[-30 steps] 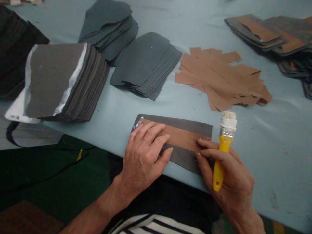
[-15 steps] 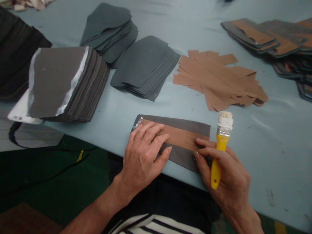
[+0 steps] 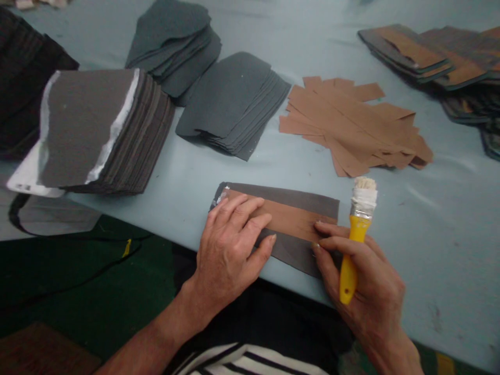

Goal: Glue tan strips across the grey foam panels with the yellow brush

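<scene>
A dark grey sheet piece [image 3: 300, 256] lies near the table's front edge, with a brown strip [image 3: 291, 220] along its middle. White paste shows at its left end. My left hand [image 3: 234, 245] rests on the strip's left part, fingers stretched out and palm down. My right hand [image 3: 367, 271] holds a paintbrush [image 3: 358, 229] with a yellow handle, its white-coated bristles pointing away from me. The thumb and fingertips of that hand also touch the right end of the strip and sheet.
Left stands a thick stack of dark pieces [image 3: 88, 125], the top one with white paste along two edges. Grey-green sheets [image 3: 230, 101] are fanned out behind. Loose brown strips [image 3: 351, 122] lie in a pile, and dark pieces with brown strips [image 3: 414, 49] are stacked far right.
The camera view has shifted slightly. Both hands, the brush and the sheet with its strip keep nearly the same places relative to each other.
</scene>
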Demonstrator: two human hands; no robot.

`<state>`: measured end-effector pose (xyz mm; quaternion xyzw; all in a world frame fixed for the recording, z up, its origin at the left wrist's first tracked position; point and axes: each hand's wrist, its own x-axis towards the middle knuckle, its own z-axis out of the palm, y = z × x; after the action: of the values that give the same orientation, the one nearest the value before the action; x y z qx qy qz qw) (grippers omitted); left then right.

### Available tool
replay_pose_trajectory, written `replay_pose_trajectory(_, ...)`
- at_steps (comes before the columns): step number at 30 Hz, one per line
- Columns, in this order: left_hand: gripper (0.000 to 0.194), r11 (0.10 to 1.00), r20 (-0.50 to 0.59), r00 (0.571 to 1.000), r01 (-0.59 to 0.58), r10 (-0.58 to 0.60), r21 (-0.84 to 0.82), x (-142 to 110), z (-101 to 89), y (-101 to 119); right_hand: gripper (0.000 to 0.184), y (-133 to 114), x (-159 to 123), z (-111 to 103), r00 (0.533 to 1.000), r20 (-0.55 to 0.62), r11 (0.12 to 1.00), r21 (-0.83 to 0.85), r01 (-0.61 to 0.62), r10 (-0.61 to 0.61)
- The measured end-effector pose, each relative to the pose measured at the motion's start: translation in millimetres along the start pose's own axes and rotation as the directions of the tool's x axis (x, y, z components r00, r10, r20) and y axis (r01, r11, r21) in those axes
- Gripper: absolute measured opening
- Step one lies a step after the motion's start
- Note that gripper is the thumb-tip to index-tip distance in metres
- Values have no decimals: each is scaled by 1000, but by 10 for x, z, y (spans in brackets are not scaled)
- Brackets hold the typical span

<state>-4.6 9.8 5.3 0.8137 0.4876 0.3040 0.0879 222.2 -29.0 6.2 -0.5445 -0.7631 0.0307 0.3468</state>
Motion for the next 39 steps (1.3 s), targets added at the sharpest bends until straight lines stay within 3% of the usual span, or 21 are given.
replay_pose_trajectory(39,21,1000,-9,1000,-2,2,10,-10,11,-3,20,-1,2,10,1000,-16,1000,-10,5,-5)
